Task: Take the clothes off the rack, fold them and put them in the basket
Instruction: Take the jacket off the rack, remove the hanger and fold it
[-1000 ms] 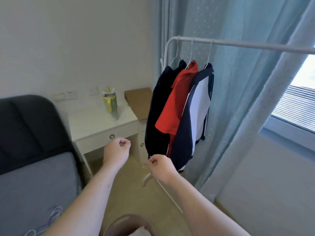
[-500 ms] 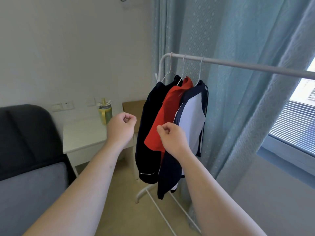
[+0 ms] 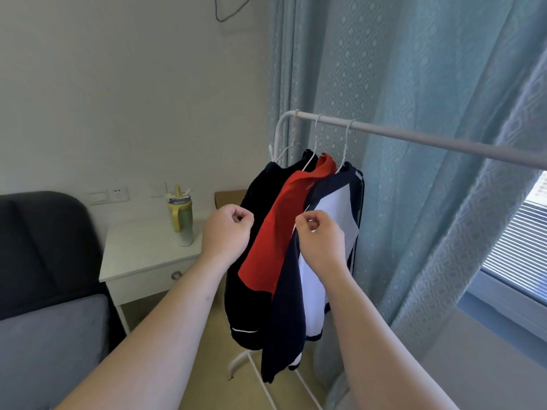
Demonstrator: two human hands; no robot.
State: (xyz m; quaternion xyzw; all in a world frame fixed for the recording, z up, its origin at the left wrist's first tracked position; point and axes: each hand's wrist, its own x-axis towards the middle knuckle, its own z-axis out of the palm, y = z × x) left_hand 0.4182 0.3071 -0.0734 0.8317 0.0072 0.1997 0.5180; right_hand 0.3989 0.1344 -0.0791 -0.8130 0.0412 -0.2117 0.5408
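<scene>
Head view: a white clothes rack (image 3: 414, 137) stands in front of a teal patterned curtain (image 3: 429, 69), its rail running from the middle of the frame off to the right. Three garments hang close together at the rail's left end. These are a black garment (image 3: 254, 208) on the outside, a red shirt (image 3: 278, 235) in the middle and a navy-and-white shirt (image 3: 337, 208) nearest the curtain, each overlapping the next.

Both bare forearms reach up from the bottom of the frame. The left hand (image 3: 226, 232) is raised in front of the black garment, its fingers curled into a loose fist with nothing visible inside. The right hand (image 3: 321, 236) is held at the same height against the front of the navy-and-white shirt. Its fingers are curled in with the thumb tucked against them at the shirt's dark sleeve seam. Whether they nip the cloth or only lie over it cannot be told. The two hands are near each other but apart, with the red shirt showing between them.

To the left, a white bedside table (image 3: 139, 261) carries a green and yellow bottle (image 3: 180, 217), and a cardboard box (image 3: 229, 196) sits behind it. A dark padded headboard (image 3: 38, 247) fills the left edge, and a window (image 3: 521, 247) shows at the right.
</scene>
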